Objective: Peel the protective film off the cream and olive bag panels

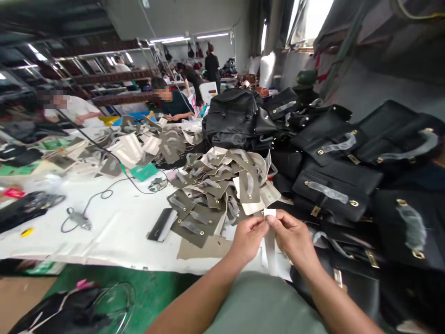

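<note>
My left hand [247,237] and my right hand [291,235] meet in front of me, fingertips pinched together. Between them a small white piece [270,212] sticks up; its kind is not clear. A pale grey strip [270,253] hangs below the fingers, and whether it joins the white piece cannot be made out. Just beyond my hands lies a heap of olive-grey bag flaps [205,185], with plastic-wrapped handles and gold rings. Under its near edge is a brown sheet [201,247].
Black handbags [337,188] are piled along the right. A black-and-white booklet-like item [162,224] and a grey corded tool [79,218] lie on the white table [114,236]. More flat pieces [128,150] are heaped farther back. Several people work beyond.
</note>
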`<state>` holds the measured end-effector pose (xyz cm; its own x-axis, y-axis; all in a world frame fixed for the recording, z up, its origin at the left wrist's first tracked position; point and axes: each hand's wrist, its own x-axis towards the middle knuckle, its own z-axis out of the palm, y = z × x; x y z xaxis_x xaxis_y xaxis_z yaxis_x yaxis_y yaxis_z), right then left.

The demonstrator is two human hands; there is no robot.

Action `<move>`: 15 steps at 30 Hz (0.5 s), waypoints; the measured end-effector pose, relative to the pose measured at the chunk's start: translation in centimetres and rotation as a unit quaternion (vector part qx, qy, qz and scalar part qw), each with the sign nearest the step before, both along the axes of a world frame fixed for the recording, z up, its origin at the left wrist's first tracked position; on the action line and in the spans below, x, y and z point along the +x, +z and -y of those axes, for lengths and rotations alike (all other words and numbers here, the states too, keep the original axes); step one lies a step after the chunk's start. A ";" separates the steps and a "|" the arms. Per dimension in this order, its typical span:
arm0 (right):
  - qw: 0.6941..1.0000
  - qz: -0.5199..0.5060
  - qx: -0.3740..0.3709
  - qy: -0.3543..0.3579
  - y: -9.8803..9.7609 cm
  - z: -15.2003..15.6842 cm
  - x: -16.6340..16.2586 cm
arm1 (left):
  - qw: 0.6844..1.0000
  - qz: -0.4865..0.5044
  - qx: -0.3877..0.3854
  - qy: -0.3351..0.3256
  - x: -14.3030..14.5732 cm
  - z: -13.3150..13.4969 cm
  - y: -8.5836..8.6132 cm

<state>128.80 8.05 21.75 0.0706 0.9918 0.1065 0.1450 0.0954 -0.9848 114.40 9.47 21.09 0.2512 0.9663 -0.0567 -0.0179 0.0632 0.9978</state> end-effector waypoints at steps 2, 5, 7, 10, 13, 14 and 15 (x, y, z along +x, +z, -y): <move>1.000 0.017 -0.022 -0.012 -0.6 -0.4 -1.0 | 1.000 -0.009 0.006 0.006 -1.0 -0.5 -0.8; 0.998 0.031 -0.046 -0.039 -1.2 -1.0 -2.0 | 1.000 0.000 0.004 -0.013 -2.4 -1.4 -2.0; 0.996 0.021 -0.066 -0.053 -1.3 -1.6 -2.5 | 0.999 0.014 -0.007 -0.036 -3.1 -2.1 -2.8; 0.994 0.004 -0.083 -0.065 -1.3 -2.5 -2.9 | 0.998 0.017 -0.018 -0.063 -4.1 -4.1 -4.2; 0.994 0.056 -0.026 -0.094 -1.3 -3.5 -2.9 | 0.998 -0.003 -0.009 -0.058 -4.6 -7.6 -5.9; 0.990 0.099 0.015 -0.104 -1.3 -3.8 -2.8 | 0.999 -0.012 -0.004 -0.049 -4.6 -8.9 -6.5; 0.981 0.149 0.064 -0.110 -1.3 -4.2 -2.8 | 0.999 -0.021 0.001 -0.040 -4.5 -10.2 -7.0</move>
